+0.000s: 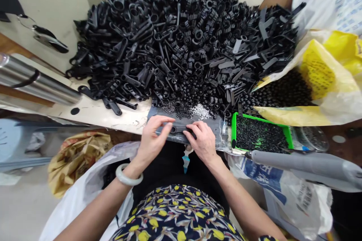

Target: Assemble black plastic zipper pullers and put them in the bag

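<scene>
My left hand (154, 137) and my right hand (200, 140) meet at the table's near edge over a grey mat (210, 125). Both pinch a long black plastic part (177, 130) that lies across the mat between them, fingers curled on it. A pale bangle (128, 176) sits on my left wrist. Just beyond the hands lie small black rings (183, 110) and a little heap of silver pins (200, 112). Behind them rises a huge pile of black plastic parts (181, 41).
A green tray (233, 128) of tiny black pieces sits right of the mat, with a yellow bag (325, 79) of black beads behind it. A grey power tool (305, 162) lies at right, metal tubes (36, 83) at left, a white sack (82, 192) below.
</scene>
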`<state>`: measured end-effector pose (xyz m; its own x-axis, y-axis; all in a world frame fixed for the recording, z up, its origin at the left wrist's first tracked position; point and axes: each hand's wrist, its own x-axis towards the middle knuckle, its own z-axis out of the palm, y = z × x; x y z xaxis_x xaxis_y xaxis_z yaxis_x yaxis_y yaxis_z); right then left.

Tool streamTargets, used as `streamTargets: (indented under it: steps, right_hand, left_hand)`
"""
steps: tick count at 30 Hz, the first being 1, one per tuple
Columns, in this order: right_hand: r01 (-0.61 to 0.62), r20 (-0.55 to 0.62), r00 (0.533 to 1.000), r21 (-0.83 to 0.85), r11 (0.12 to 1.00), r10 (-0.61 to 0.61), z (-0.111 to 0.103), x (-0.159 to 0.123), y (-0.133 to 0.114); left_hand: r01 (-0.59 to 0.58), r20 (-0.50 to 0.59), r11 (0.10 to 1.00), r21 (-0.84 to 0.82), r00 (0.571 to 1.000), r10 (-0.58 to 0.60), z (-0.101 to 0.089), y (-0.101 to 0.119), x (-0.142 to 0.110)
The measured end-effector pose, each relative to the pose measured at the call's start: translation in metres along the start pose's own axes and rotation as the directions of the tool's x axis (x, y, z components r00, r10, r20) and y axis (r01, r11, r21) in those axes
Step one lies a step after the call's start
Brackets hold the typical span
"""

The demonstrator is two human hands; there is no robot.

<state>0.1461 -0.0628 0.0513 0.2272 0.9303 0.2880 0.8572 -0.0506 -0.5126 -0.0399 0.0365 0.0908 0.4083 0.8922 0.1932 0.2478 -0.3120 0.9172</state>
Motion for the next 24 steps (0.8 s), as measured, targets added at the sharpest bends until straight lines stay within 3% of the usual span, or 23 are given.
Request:
streamTargets:
  steps: [3,6,8,11,14,18,21,24]
  right_hand:
    - [-0.055,-0.039,0.997,0.110,0.992,0.059,-0.009,-0.006,0.004]
    - [-0.126,-0.130,0.979,0.200,0.972,0.154,-0.026,-0.009,0.017]
    - [-0.161,-0.183,0.962,0.220,0.962,0.203,-0.036,-0.007,0.027]
    - [-0.192,-0.177,0.957,0.215,0.958,0.232,-0.041,0.000,0.033]
    - [-0.153,-0.095,0.981,0.160,0.975,0.170,-0.036,0.009,0.030]
    - [-0.096,-0.074,0.992,0.065,0.993,0.101,-0.031,0.012,0.024]
    - [-0.064,-0.046,0.997,0.036,0.997,0.066,-0.031,0.000,0.025]
    - [-0.010,-0.014,1.000,-0.009,1.000,0.009,-0.027,-0.018,0.027]
  left_hand:
    - [-0.221,0.151,0.942,0.252,0.971,0.187,0.025,0.008,0.014]
    - [-0.343,0.232,0.841,0.419,0.936,0.266,0.047,0.008,0.028]
    - [-0.374,0.246,0.785,0.494,0.926,0.287,0.054,0.004,0.038]
    - [-0.326,0.175,0.757,0.566,0.945,0.276,0.051,-0.002,0.052]
    - [-0.273,0.122,0.754,0.597,0.960,0.250,0.043,-0.005,0.058]
    - [-0.349,0.216,0.745,0.568,0.937,0.274,0.047,0.000,0.058]
    - [-0.441,0.323,0.750,0.493,0.893,0.313,0.064,0.010,0.059]
    - [-0.563,0.469,0.723,0.400,0.804,0.366,0.089,0.026,0.068]
